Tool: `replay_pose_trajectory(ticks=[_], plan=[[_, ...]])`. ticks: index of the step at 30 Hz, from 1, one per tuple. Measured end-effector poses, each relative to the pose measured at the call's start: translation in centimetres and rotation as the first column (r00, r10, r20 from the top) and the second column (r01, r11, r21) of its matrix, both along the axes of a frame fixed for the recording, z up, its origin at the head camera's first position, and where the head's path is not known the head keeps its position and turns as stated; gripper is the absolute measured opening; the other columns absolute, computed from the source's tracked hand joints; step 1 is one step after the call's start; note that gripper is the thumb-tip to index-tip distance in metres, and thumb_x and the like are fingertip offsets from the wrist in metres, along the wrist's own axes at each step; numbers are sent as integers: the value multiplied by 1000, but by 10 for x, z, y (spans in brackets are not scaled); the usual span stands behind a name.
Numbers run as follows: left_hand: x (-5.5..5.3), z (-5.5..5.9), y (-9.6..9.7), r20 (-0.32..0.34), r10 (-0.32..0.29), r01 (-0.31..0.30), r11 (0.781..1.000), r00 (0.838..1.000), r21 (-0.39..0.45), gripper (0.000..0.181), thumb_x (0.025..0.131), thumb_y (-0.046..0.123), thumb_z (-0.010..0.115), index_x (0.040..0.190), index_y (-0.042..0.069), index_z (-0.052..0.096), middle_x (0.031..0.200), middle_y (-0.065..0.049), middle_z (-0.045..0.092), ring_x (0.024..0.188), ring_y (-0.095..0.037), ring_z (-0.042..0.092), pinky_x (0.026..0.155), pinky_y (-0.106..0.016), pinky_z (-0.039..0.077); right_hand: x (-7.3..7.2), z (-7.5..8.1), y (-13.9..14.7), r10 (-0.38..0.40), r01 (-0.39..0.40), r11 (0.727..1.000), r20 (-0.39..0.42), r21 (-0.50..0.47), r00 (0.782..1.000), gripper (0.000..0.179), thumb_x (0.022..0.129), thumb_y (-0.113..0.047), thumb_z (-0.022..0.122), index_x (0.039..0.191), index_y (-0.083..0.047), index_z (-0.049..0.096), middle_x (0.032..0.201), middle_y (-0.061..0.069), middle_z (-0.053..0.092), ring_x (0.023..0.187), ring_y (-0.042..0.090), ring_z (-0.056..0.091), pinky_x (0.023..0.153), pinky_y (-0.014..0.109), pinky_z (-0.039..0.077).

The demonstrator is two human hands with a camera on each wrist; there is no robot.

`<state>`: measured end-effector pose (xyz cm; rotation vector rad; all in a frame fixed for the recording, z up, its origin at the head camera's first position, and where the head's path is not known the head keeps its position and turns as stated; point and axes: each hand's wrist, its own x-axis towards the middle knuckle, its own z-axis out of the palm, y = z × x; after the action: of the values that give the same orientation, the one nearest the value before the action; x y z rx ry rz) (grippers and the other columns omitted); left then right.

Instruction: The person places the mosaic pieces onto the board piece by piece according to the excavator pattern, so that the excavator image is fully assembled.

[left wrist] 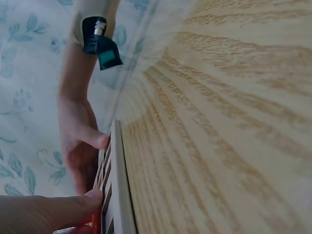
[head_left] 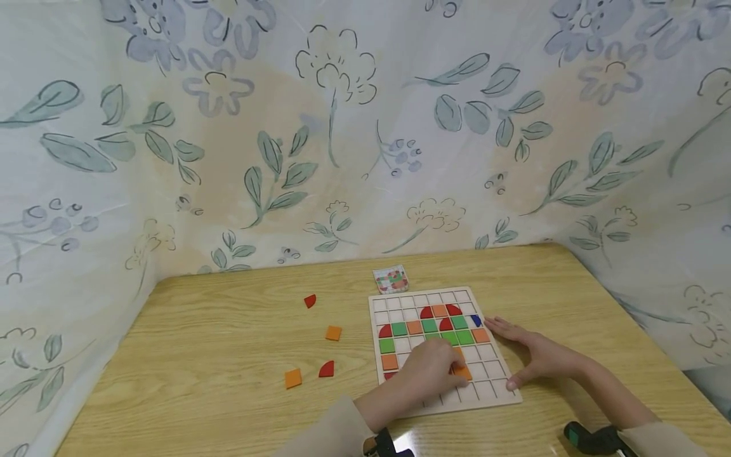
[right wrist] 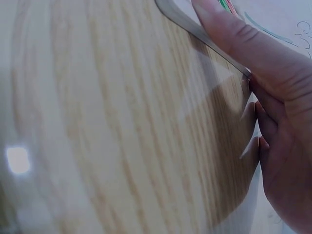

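A pale gridded board [head_left: 491, 390] lies on the table, bearing red quarter-circle pieces, green and orange squares and one blue piece [head_left: 476, 320]. Over its lower middle, my left hand [head_left: 431, 368] has curled fingers, with thumb and fingertips pinching an orange square tile [head_left: 464, 373] on the grid. The hand hides some cells and pieces beneath it. At the board's right edge, my right hand [head_left: 542, 355] rests with fingers extended, the thumb on top near the lower corner. In the right wrist view, its thumb [right wrist: 253, 46] lies across the board's rim.
Left of the board lie loose pieces: a red quarter circle [head_left: 310, 301], an orange square [head_left: 334, 333], another red quarter circle [head_left: 327, 369] and another orange square [head_left: 293, 379]. A small pattern card [head_left: 391, 279] sits behind the board. Floral cloth [head_left: 342, 158] surrounds the wooden table [head_left: 217, 343].
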<state>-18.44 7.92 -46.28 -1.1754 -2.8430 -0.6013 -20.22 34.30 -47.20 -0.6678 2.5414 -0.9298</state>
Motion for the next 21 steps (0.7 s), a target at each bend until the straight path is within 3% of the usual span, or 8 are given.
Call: replay_pose_trajectory(ticks=[7, 10, 12, 17, 21], plan=[[-1, -1, -4, 6, 8, -9, 1000, 1000, 12, 26, 76, 45, 72, 91, 24, 73, 77, 18, 62, 70, 4, 46, 63, -11, 36, 1, 1, -2, 2, -2, 1000, 0, 0, 1000, 100, 66, -35, 81, 147, -15, 25, 150, 23, 17, 132, 53, 9, 95, 71, 14], [-6, 0, -14, 62, 26, -30, 998, 998, 58, 32, 76, 48, 70, 96, 23, 72, 83, 17, 65, 72, 6, 49, 62, -10, 37, 2, 1, -3, 2, -2, 1000, 9, -11, 1000, 100, 66, -33, 81, 147, -14, 25, 150, 24, 16, 132, 53, 8, 94, 72, 13], [-12, 2, -26, 136, 42, -60, 990, 990, 130, 33, 76, 45, 71, 99, 21, 72, 84, 14, 66, 71, 5, 51, 60, -11, 39, 2, 1, -3, 1, 0, 1000, 15, -15, 1000, 100, 67, -32, 81, 147, -13, 24, 150, 24, 16, 132, 53, 8, 94, 72, 13], [-30, 5, -68, 320, 60, -164, 936, 946, 311, 28, 78, 30, 73, 101, 15, 72, 82, 8, 64, 66, -1, 49, 58, -16, 41, 1, 1, -2, -9, 9, 1000, 14, -5, 1000, 101, 66, -32, 82, 147, -13, 24, 150, 24, 16, 132, 53, 9, 95, 72, 13], [-38, 7, -103, 407, 77, -248, 889, 910, 384, 30, 78, 27, 73, 103, 11, 71, 87, 2, 66, 74, -6, 55, 63, -20, 45, 1, 0, -1, -18, 18, 1000, 15, 3, 1000, 102, 65, -34, 81, 147, -16, 24, 150, 23, 17, 131, 53, 9, 96, 71, 13]])
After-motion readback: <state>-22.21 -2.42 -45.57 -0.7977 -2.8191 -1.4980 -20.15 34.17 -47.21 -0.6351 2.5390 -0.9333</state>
